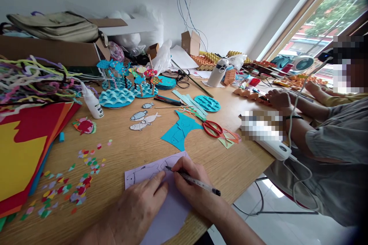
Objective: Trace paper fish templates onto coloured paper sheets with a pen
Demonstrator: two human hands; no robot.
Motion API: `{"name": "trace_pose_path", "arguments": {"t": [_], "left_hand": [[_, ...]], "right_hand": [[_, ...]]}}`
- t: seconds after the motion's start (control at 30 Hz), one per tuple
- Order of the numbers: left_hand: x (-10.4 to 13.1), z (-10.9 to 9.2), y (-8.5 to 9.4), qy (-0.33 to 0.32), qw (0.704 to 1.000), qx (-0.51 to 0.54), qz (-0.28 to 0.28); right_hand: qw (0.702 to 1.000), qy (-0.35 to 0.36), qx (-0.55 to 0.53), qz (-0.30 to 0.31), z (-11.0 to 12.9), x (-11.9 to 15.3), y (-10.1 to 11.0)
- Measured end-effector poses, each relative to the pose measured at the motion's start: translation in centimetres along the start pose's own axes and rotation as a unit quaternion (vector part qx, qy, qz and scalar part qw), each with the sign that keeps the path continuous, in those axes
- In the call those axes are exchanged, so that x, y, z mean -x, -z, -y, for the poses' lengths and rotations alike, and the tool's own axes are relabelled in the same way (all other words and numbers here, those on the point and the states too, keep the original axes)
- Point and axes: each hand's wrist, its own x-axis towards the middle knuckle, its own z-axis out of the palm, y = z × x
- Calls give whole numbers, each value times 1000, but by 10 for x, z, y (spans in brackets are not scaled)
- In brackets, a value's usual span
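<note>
A sheet of purple paper (169, 214) lies at the table's near edge, with fish outlines drawn along its top. My right hand (194, 183) is closed round a black-capped clear pen (201, 184), whose tip touches the sheet near a curved outline. Flat on the paper's left part rests my left hand (140, 203), its fingers extended beside the drawing and holding nothing. Just beyond lie blue paper (177, 132) with drawn fish, red-handled scissors (212, 128) and small cut-out paper fish (139, 115).
Left are coloured sheets (23, 153), paper scraps (82, 189), a white glue bottle (92, 101) and pipe cleaners (34, 80). Blue wavy discs (116, 97) stand farther back. A white power strip (270, 141) lies right, beside a seated person's arm (299, 130).
</note>
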Motion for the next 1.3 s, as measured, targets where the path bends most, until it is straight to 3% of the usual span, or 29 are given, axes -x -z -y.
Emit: {"name": "trace_pose_path", "arguments": {"t": [0.33, 0.57, 1.3], "left_hand": [[-4, 1, 6, -18, 999, -17, -20], [-5, 2, 10, -19, 1000, -21, -1], [-3, 1, 6, -14, 1000, -21, 3]], "right_hand": [[1000, 4, -8, 5, 0, 1, 1], [1000, 6, -5, 0, -1, -1, 0], [1000, 8, -1, 1, -3, -1, 0]]}}
